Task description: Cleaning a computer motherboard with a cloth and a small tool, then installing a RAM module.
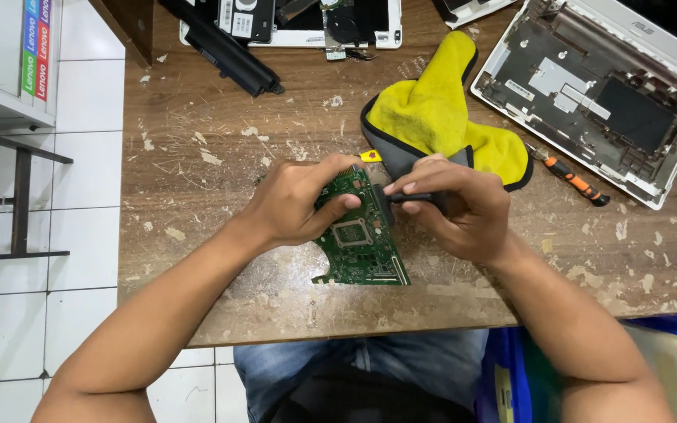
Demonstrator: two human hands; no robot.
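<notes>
Both forearms enter from the bottom edge and converge over the worn, paint-flecked wooden table (pixel 197 258), elbows wide, wrists angled inward. Blue denim of the person's lap shows below the table's near edge.

Left hand (pixel 291 205): fingers curled closed around the left edge of the green printed circuit board (pixel 362 247), thumb lying across its face near the upper middle. Board lies flat, or nearly flat, on the table between the two hands, its long axis running away from the camera; a square chip seat with a pale border sits at its centre.

Right hand (pixel 464 211): closed in a pinch on a slim black tool handle (pixel 410 198), held roughly level with the tip directed left at the board's upper right edge. Tip itself is hidden by the fingers; cannot tell whether it is a driver or a brush.

Judgement: the step in hand looks like fine work on the board's upper edge, one hand steadying while the other applies the tool. The next move calls for a firm pin on the board and small, controlled tip motion, since nearby components are tightly packed.

Just beyond the hands: a yellow microfibre cloth with grey edging (pixel 432 117), bunched. Right of it, an orange-and-black screwdriver (pixel 577 182) lying on the table. Far right: an opened white laptop base shell (pixel 589 86). Far left: a long black battery bar (pixel 225 51).
</notes>
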